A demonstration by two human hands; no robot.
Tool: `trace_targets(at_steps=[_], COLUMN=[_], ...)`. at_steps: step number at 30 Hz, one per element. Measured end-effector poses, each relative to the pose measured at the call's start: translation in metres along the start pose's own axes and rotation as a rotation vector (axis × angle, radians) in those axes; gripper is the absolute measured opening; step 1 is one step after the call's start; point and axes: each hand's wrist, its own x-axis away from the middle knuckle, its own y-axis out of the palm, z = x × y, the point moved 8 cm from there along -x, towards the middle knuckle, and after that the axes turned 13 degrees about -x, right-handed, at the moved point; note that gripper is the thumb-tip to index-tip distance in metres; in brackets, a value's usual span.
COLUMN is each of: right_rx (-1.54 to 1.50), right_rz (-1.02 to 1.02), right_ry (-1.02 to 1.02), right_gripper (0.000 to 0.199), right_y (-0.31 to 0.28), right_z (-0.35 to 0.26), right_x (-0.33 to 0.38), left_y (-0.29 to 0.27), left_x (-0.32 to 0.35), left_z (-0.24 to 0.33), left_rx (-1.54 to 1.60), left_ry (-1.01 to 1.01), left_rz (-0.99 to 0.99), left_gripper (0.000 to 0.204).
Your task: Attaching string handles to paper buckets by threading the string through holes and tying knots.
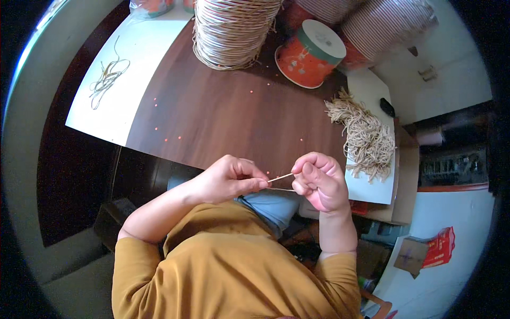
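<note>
Just past the near edge of the table, my left hand pinches a thin beige cord between thumb and fingertips. The cord stretches across to my right hand, whose fingers are curled closed on it. Two strands show between the hands, one slanting up and one lower and nearly level. How the cord runs inside my right fingers is hidden. A heap of similar beige cords lies on the table to the right, beyond my right hand.
The brown and white table carries small orange specks. At the back stand a tall cord-wound cylinder, an orange and green round box and striped stacks. A loose cord tangle lies left; a black object lies right.
</note>
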Motion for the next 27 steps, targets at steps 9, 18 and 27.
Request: trace_targets(at_steps=[9,18,27], right_rx=[1.038,0.108,0.746], right_rz=[0.032,-0.182,0.28], right_ry=[-0.249,0.142,-0.461], right_gripper=[0.038,0.038,0.013], right_y=[0.003,0.002,-0.064], right_z=[-0.015,0.035,-0.121], right_x=[0.0,0.001,-0.07], left_y=[-0.004,-0.006,-0.104], left_x=[0.006,-0.003,-0.129], left_z=[0.012,0.105,0.087], left_rx=[0.042,-0.736,-0.364], left_ry=[-0.047,0.367,0.288], left_rz=[0.057,0.158,0.427], left_gripper=[0.014,0.012,0.039])
